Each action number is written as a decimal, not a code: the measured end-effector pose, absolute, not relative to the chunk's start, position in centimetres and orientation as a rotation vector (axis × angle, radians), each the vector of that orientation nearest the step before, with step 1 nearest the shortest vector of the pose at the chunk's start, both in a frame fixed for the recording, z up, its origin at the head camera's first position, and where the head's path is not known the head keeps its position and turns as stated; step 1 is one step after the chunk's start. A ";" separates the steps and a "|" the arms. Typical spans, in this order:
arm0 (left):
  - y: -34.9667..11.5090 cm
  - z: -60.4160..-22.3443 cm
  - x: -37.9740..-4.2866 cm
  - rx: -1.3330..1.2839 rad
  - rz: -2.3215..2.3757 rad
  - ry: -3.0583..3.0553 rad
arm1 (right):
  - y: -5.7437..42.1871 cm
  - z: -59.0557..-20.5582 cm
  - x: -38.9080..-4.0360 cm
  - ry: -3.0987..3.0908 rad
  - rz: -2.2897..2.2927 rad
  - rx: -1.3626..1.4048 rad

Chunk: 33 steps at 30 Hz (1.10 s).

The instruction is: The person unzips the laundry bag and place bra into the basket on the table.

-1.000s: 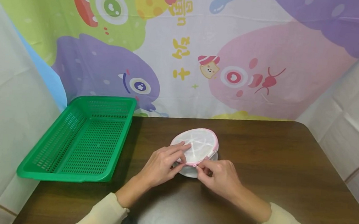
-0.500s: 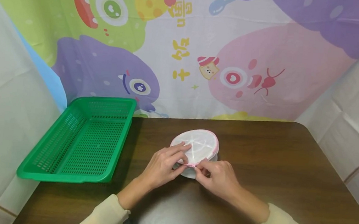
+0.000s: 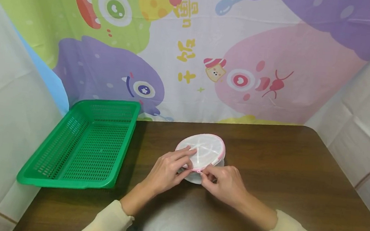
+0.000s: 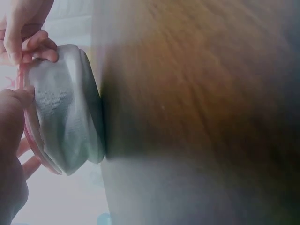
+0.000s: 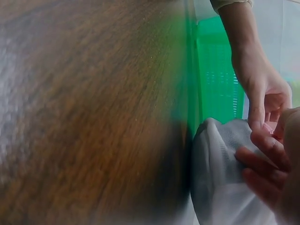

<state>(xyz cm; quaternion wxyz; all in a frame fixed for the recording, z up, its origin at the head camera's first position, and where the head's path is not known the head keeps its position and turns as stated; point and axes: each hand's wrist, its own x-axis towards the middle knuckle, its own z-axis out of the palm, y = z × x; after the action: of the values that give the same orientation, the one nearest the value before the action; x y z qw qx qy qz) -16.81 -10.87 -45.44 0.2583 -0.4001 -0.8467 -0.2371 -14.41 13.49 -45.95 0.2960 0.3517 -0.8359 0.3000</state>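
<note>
My dark wooden table (image 3: 266,166) against a cartoon backdrop (image 3: 209,59).
Behind the table hangs a bright cloth printed with green, purple and pink monsters and yellow characters. Plain white sheets (image 3: 2,88) close in both sides of the table. A green plastic basket (image 3: 80,146) sits at the table's left edge. Light is even.

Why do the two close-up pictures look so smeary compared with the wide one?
Head view: sharp and evenly lit, with a pale sheen on the table near the sleeves. Left wrist view: the pouch is fairly clear, the wood beyond it soft, the lower part washed out grey. Right wrist view: the wood grain is blurred, and the basket is a green smear.
</note>
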 end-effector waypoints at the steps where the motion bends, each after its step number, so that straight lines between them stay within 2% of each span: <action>1: -10.9 -45.5 -16.8 -1.083 -0.643 -2.295 | 13.5 -45.9 -14.4 -2.224 0.799 0.934; 33: -10.7 -45.6 -16.9 -1.072 -0.669 -2.289 | 13.6 -46.0 -14.3 -2.189 0.816 0.939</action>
<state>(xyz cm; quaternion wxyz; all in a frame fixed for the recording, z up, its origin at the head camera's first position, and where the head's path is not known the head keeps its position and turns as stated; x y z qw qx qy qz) -16.88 -10.69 -45.61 0.2605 -0.3959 -0.8452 -0.2469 -14.27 13.62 -46.04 0.3068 0.3551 -0.8275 0.3084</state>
